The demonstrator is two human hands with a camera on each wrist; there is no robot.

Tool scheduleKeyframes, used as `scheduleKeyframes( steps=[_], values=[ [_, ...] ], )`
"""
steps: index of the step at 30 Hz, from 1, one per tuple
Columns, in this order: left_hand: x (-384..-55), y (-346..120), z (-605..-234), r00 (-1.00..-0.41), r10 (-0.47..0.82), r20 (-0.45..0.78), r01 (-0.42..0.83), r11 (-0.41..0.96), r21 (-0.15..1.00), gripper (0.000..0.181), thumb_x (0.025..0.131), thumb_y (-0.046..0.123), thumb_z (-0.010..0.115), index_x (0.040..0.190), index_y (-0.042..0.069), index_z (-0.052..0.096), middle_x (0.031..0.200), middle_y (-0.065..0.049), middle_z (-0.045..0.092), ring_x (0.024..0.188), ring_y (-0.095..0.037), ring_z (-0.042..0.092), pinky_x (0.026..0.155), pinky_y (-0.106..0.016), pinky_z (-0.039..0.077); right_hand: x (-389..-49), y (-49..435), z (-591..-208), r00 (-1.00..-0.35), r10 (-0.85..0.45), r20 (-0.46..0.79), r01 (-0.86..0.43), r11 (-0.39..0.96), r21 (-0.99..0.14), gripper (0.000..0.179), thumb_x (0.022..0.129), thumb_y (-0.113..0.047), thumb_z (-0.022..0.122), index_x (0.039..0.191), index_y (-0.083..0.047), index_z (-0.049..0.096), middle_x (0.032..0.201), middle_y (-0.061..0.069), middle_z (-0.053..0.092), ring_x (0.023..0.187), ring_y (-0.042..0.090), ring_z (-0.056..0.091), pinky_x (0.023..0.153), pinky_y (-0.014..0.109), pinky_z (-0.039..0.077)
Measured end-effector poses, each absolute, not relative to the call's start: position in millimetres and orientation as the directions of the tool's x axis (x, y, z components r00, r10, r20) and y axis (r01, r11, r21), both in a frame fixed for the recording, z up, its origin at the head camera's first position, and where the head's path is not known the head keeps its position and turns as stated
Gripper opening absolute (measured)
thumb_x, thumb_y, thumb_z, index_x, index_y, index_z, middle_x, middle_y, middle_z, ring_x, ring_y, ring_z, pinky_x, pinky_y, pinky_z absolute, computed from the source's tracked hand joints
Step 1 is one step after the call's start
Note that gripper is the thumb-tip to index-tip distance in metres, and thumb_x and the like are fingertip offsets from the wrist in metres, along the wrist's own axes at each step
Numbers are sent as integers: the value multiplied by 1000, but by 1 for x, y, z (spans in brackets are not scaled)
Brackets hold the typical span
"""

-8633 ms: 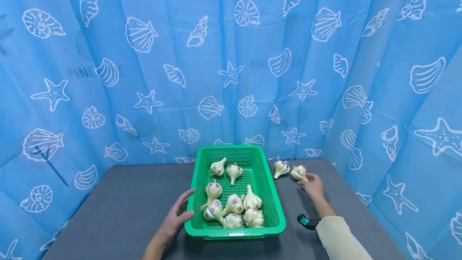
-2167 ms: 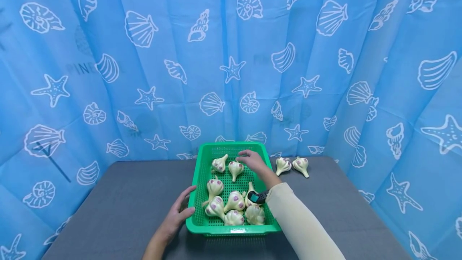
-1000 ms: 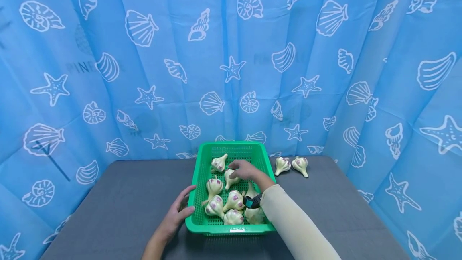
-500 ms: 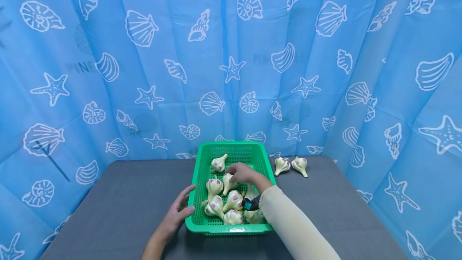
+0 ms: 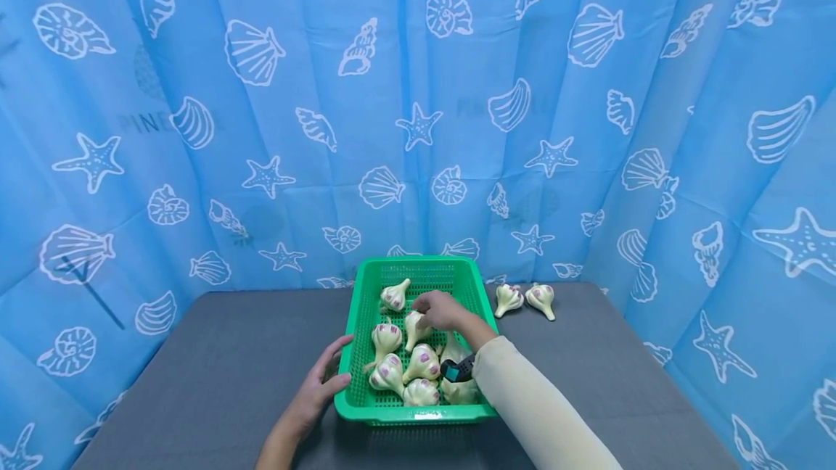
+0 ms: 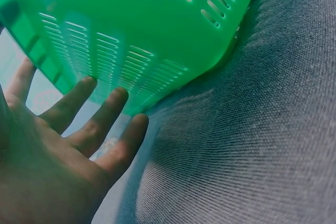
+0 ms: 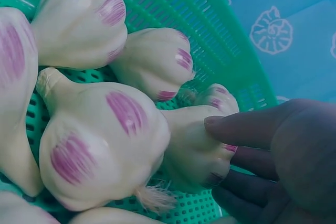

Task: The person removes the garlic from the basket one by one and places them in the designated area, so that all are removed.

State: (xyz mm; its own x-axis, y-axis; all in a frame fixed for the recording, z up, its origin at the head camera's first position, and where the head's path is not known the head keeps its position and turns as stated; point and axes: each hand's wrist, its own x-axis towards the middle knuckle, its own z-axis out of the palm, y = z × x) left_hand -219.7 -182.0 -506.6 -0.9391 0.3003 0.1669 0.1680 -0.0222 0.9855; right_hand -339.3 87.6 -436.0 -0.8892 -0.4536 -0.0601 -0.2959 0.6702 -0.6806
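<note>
Garlic bulb (image 5: 414, 331) at the frame's lower centre, stem aimed toward the bottom edge, lies lower left of your right hand (image 5: 441, 310), pinched by its thumb and fingers, while your left hand (image 5: 318, 388), fingers extended, sits farther off at the green basket (image 5: 392, 415).

Blue curtain (image 5: 392, 82) (w/ wht shell & starfish prints (image 5: 419, 127)) hangs behind grey tbl (image 5: 261, 336).
</note>
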Motion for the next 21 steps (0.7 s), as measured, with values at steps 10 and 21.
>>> scheduleKeyframes(
  steps=[10, 21],
  values=[
    [-219, -181, -508, -946, 281, 163, 168, -7, 986, 58, 99, 14, 49, 153, 11, 28, 146, -27, 32, 130, -41, 36, 92, -37, 44, -338, 97, -424, -912, -410, -13, -294, 673, -679, 36, 87, -6, 71, 122, -1, 64, 118, 14, 64, 112, 32, 57, 87, 43, 48],
    [-220, -180, -508, -953, 261, 153, 155, -15, 988, 59, 98, 13, 51, 152, 12, 30, 146, -26, 33, 131, -42, 35, 93, -38, 42, -328, 105, -404, -915, -397, 75, -343, 664, -665, 32, 87, -6, 72, 118, -4, 66, 111, 8, 67, 106, 26, 61, 85, 39, 49]
  ],
)
